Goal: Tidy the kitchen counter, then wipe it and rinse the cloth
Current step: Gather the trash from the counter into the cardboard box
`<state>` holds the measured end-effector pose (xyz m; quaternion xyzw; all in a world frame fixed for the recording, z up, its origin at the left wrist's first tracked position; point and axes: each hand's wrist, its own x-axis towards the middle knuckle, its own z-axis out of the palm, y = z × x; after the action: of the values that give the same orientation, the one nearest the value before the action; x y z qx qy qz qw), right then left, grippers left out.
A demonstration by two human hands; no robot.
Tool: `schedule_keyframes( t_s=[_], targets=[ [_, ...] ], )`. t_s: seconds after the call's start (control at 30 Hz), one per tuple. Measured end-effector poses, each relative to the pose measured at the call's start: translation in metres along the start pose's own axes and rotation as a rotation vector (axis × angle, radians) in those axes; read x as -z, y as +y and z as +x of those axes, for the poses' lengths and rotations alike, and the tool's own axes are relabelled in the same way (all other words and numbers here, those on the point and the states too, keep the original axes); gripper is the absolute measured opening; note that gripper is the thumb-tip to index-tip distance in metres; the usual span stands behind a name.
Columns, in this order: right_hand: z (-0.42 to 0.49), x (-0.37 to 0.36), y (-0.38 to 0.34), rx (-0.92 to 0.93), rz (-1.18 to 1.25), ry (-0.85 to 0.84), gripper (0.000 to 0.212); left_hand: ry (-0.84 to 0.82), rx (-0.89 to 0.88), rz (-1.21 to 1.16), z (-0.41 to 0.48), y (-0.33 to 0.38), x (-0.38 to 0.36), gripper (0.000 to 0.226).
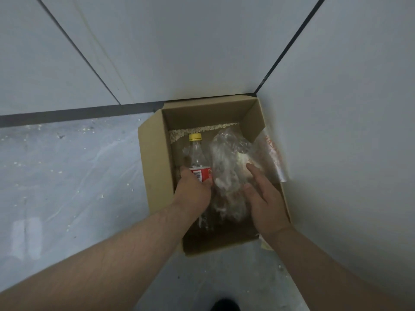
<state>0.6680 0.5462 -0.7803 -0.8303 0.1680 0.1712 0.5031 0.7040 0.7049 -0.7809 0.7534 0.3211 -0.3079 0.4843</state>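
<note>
Bottle, gripped by left hand, sits inside cardboard box; right hand, fingers loosely spread, should flatten plastic bag beside it.

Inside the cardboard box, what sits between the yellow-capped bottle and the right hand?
A crumpled clear plastic bag fills the gap between the bottle and the right hand, inside the box. The head view shows it.
</note>
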Motion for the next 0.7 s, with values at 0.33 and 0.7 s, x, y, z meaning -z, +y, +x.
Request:
schedule_keyframes(
  t_s=[0.33, 0.7],
  targets=[
    [-0.02, 0.012, -0.029, 0.114, -0.119, 0.005, 0.046, -0.096, -0.235, 0.156, -0.034, 0.01, 0.028, 0.007],
    [-0.071, 0.047, -0.169, 0.183, -0.325, 0.017, 0.037, -0.073, -0.426, 0.544, -0.135, 0.07, 0.163, 0.05]
  ],
)
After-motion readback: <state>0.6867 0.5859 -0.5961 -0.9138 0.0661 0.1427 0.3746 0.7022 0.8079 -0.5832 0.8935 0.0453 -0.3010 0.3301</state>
